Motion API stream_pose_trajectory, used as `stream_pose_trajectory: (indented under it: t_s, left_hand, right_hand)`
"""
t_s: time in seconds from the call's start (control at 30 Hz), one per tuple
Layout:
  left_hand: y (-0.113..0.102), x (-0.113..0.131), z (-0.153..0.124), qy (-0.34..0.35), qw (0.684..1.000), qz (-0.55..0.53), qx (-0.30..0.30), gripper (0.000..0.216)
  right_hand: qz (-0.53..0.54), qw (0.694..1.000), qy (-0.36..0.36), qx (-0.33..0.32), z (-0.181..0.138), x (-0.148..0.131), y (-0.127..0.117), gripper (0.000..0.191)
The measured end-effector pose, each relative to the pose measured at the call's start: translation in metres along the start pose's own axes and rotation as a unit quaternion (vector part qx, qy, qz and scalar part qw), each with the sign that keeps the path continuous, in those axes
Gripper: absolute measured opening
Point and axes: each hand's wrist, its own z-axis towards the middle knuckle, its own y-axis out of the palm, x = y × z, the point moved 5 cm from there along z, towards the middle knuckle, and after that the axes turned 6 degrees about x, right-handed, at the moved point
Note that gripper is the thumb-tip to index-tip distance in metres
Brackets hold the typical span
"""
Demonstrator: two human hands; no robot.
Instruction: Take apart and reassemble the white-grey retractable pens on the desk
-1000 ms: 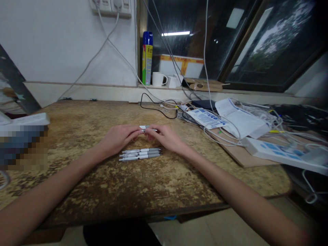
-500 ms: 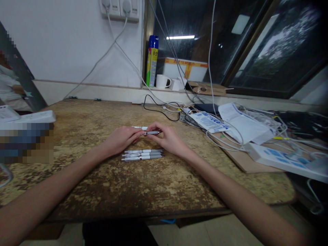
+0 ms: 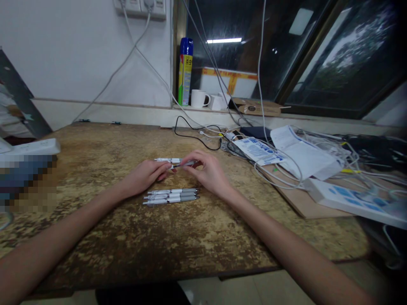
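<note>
Both hands meet over the middle of a worn wooden table (image 3: 104,237). My left hand (image 3: 148,173) pinches the white rear half of a pen (image 3: 167,161), which juts out to the left. My right hand (image 3: 208,171) pinches the pen's grey front half (image 3: 187,164). The two halves look pulled slightly apart, with a thin dark part showing between them. Just in front of my hands, three white-and-grey pens (image 3: 171,196) lie side by side on the table.
Tangled cables (image 3: 206,135), papers (image 3: 299,152) and a flat white box (image 3: 352,197) crowd the right side. A spray can (image 3: 184,72) and white mugs (image 3: 199,98) stand on the window ledge. A white object (image 3: 30,148) lies at the left edge.
The pen held between my hands has lengthened: its white half has slid out to the left while the right hand keeps the grey half. The three pens on the table stay put.
</note>
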Motion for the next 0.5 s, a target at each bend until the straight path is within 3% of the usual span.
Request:
stream_pose_trajectory:
  t_s: [0.27,0.5]
  left_hand:
    - [-0.009,-0.001,0.003,0.002,0.998,-0.032,0.045,0.038]
    - [-0.011,-0.007,0.002,-0.027,0.998,-0.002,0.062,0.034]
  right_hand:
    - [0.105,0.991,0.079,0.025,0.004,0.023,-0.004,0.015]
    - [0.112,0.984,0.127,0.063,0.009,0.032,-0.017,0.016]
